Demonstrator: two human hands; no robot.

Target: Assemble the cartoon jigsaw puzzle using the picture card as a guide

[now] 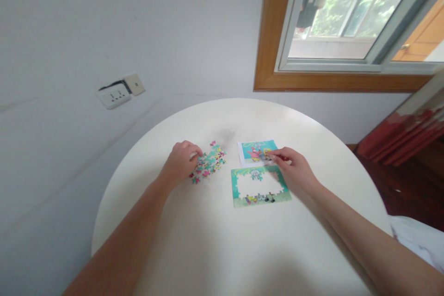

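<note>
Loose jigsaw puzzle pieces (210, 162) in teal, pink and yellow lie in a pile left of the middle of the white table. My left hand (182, 162) rests at the pile's left edge, its fingers curved and a little apart, with nothing visible held. My right hand (293, 166) is pinched over the right side of a printed cartoon picture (255, 151), a small puzzle piece (273, 157) at its fingertips. Just below the picture lies the partly assembled puzzle (239, 202). Its border is joined around a white gap, with a few pieces extending inward from the top.
The round white table (208, 249) stands against a pale wall with a socket (116, 95) at the left. A wood-framed window (333, 81) is at the upper right, with a red and white curtain (398, 134) below it.
</note>
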